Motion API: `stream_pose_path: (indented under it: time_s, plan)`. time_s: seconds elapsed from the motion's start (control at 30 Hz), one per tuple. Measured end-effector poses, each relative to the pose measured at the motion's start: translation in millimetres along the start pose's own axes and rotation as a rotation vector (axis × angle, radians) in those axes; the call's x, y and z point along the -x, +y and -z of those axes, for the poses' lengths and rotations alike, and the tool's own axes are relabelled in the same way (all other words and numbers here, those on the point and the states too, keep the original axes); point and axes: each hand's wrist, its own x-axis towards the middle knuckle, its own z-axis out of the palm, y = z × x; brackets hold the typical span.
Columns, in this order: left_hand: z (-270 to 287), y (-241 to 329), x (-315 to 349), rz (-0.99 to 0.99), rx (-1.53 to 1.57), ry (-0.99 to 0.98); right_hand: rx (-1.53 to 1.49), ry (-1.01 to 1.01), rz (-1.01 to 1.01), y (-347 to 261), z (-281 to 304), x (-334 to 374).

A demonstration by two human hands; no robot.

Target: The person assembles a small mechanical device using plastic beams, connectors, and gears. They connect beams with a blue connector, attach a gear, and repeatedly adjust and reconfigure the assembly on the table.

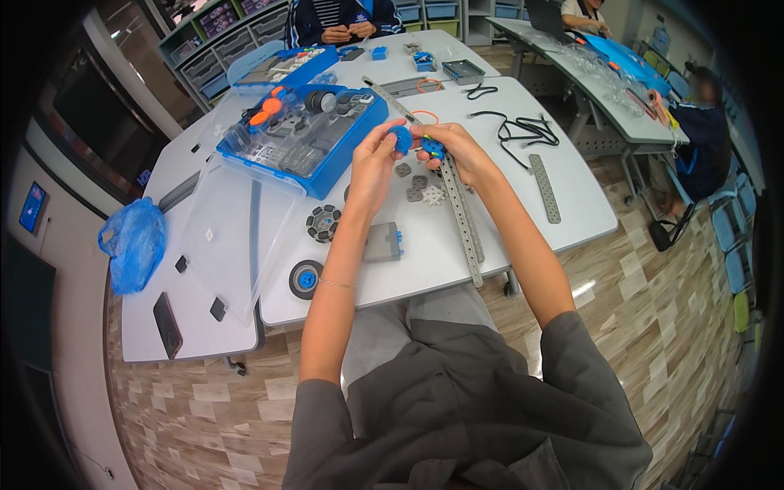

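Note:
Between the thumb and fingers of my left hand (376, 157) is a blue toothed gear (401, 140). Just to the right, my right hand (459, 149) grips a small blue part with yellow-green bits (433, 148), which sits against a long grey perforated beam (459, 208). The beam slants from the far side of the table to its near edge, passing under my right hand. The gear and the blue part are close together; fingers hide whether they touch. Below my hands lie a white gear-like piece (433, 194) and several small grey plates (415, 194).
A blue parts box (327, 175) stands left, beside a clear lid (237, 237). Near me are a wheel (305, 279), an omni wheel (323, 223) and a grey block (382, 242). Black cables (523, 129) and a grey plate (545, 189) lie right. Another person's hands (349, 33) are across the table.

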Motion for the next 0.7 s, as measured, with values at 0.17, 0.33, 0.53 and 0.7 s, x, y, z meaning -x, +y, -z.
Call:
stream_pose_path:
  time_s: [0.17,0.33,0.53,0.7]
  plan:
    - [-1,2,1,-0.044,-0.053,0.156,0.001,0.004,0.065,-3,-6,4]
    - [-2,6,3,-0.098,-0.178,0.148,0.090,0.055,0.106,-5,-12,9]
    - [-4,12,4,-0.078,-0.157,0.110,0.165,0.080,0.138,-10,-13,11]
    - [2,10,5,0.002,-0.125,0.095,0.216,0.045,0.110,-6,-16,11]
